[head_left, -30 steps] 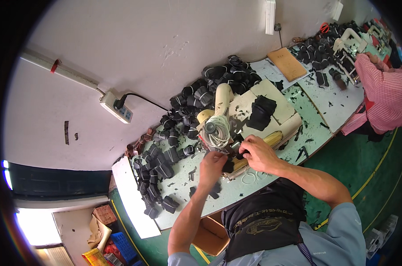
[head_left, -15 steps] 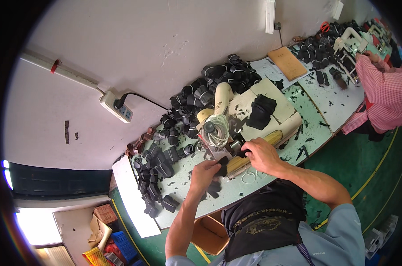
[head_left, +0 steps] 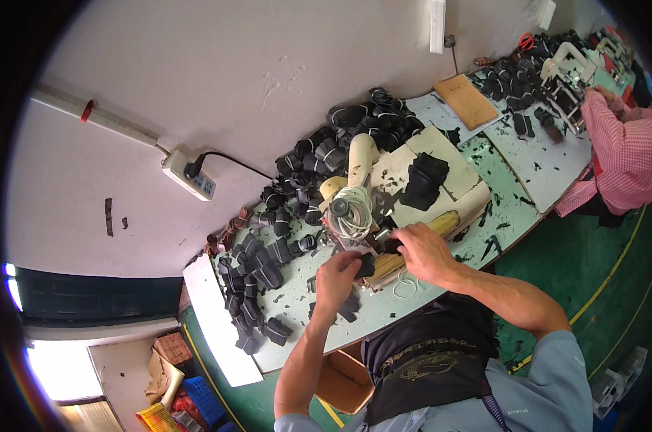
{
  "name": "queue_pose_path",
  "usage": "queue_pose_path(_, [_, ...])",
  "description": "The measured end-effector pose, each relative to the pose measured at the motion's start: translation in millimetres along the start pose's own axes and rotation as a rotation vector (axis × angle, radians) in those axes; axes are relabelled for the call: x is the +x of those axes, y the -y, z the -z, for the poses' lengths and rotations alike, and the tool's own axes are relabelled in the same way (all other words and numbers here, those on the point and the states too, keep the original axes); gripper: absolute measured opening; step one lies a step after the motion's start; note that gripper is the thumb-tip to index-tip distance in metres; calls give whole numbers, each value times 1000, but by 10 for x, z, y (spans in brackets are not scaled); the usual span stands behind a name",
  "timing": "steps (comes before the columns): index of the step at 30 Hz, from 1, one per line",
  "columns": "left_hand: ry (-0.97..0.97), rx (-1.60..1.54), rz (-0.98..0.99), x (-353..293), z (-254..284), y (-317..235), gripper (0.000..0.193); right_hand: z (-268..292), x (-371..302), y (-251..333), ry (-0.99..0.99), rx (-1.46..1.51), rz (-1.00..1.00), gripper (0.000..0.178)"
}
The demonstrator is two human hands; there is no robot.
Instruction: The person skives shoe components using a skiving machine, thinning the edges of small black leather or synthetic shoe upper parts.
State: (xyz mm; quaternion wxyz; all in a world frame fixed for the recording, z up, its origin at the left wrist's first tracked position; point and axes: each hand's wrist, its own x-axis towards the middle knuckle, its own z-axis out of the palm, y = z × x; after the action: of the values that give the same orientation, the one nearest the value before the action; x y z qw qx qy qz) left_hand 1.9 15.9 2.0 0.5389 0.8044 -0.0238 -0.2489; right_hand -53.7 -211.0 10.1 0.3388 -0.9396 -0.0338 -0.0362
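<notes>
My left hand [head_left: 334,279] pinches a small black flat piece [head_left: 367,266] at the front of a cream bench machine [head_left: 360,160]. A coil of white cord [head_left: 350,216] hangs on the machine's head. My right hand [head_left: 427,252] is at the other side of the working point, fingers drawn together beside a shiny metal part [head_left: 383,235]. Something dark lies under those fingertips; whether they grip it is hard to make out. A stack of black pieces [head_left: 424,180] rests on the machine's cream bed behind my right hand.
Bundles of black pieces [head_left: 257,266] crowd the table's left and back. Dark scraps litter the pale green tabletop [head_left: 297,349]. A brown notebook [head_left: 466,102] lies farther back. A co-worker in a pink checked sleeve [head_left: 621,151] works at the right. A cardboard box [head_left: 342,381] stands below.
My left hand has moved slightly right and away from me with the black piece, closer to the machine. My right fingertips have shifted slightly, showing more of the metal part.
</notes>
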Motion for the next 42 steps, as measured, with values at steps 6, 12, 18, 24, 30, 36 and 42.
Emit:
queue_pose_path(6, [-92,132,-12,44,-228,-253,26,-105,67,58,-65,98,82,19])
queue_pose_path(12, [79,-17,40,-41,21,-76,29,-2,14,67,-28,6,6,19])
queue_pose_path(18, [-74,34,64,-14,-15,-23,23,9,29,-34,7,109,48,19])
queue_pose_path(24, [-71,5,41,2,-257,-136,21,-71,75,134,-48,45,54,22])
queue_pose_path(30, [-110,49,-8,-10,-104,-31,22,-20,7,34,-27,82,-3,23])
queue_pose_path(36, [-99,-76,-6,77,-338,-152,19,-158,75,69,-143,70,104,23])
queue_pose_path(42, [-199,-85,-64,-121,-200,37,16,121,94,-42,-265,-125,37,35])
